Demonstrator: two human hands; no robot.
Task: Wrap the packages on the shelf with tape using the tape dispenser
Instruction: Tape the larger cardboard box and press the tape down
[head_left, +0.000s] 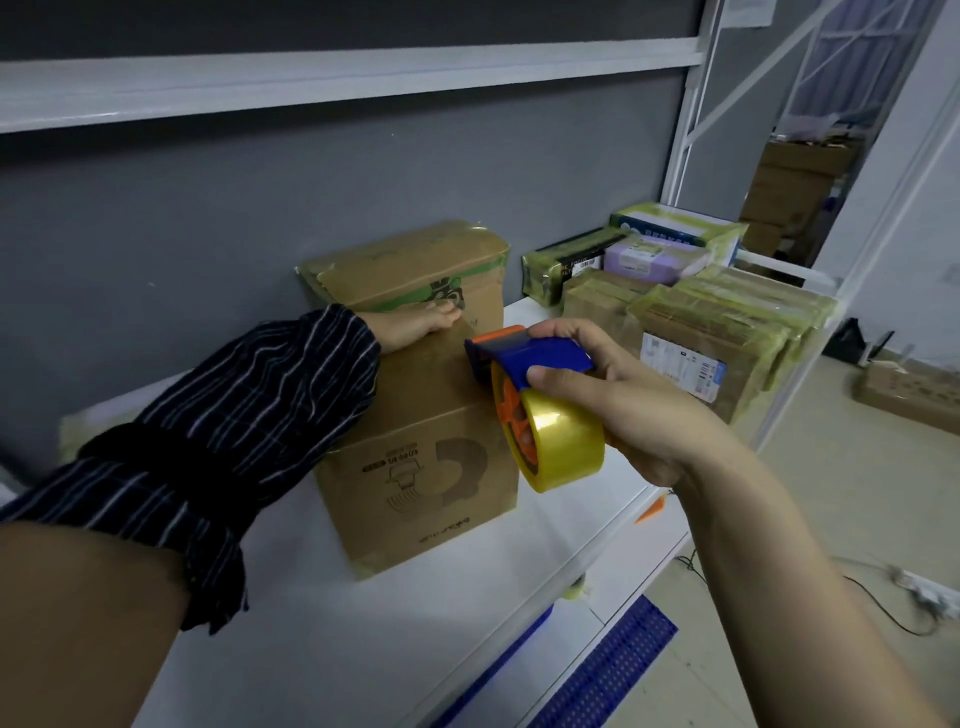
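Cardboard box (421, 483): probably stiff, light | left grip (415, 325) flat, pressing top | right grip (613, 389) clasps tape dispenser (540, 356) by blue handle

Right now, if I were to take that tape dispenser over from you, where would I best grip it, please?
Grip the tape dispenser by its blue body, from above and behind, as the right hand does: thumb on one side, fingers over the top. The orange front end sits at the cardboard box and probably carries the cutter; the yellow roll must turn freely, so avoid both.
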